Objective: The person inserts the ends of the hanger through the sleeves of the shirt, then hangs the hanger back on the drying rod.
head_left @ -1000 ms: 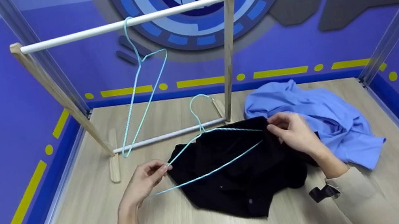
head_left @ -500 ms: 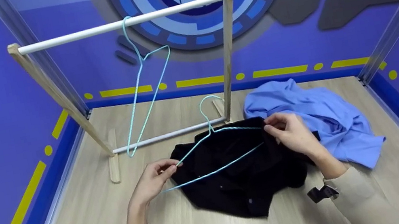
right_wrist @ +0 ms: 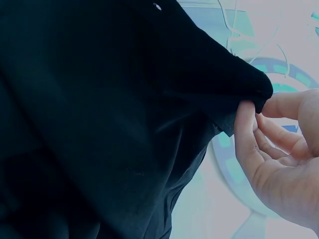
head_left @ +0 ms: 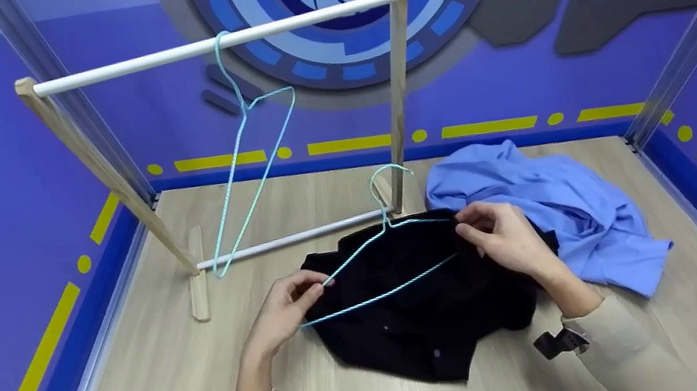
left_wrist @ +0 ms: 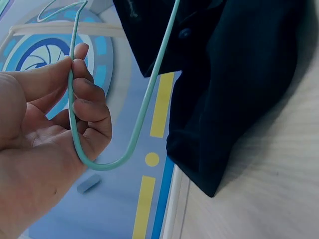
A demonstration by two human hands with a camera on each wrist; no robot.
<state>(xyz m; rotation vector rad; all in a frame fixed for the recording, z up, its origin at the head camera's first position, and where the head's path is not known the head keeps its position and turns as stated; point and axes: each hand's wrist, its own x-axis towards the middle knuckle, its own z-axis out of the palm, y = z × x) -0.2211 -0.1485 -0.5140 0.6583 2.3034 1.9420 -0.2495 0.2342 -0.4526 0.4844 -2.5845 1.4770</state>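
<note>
A light-green wire hanger [head_left: 374, 300] reaches with its right end inside a black buttoned garment [head_left: 410, 342]; that end is hidden by the cloth. My left hand [head_left: 286, 310] pinches the hanger's left shoulder between thumb and fingers, and in the left wrist view the rounded hanger end [left_wrist: 107, 166] hangs below the left fingers. With thumb and fingertips my right hand [head_left: 506, 236] pinches the garment's upper edge; the right wrist view shows the pinched black cloth [right_wrist: 249, 94] closely. The hanger's hook points up, in front of the rack's right foot.
A rack with a white top rail [head_left: 139, 64] and wooden posts stands at the back left. Another green hanger [head_left: 233, 165] hangs from it. A crumpled blue garment [head_left: 533, 184] lies right of the black one, on the wood-patterned surface [head_left: 160, 386]. Blue walls enclose the sides and back.
My left hand and the hanger have moved to the right, sliding the hanger deeper into the black garment. My right hand has shifted slightly left with the cloth edge.
</note>
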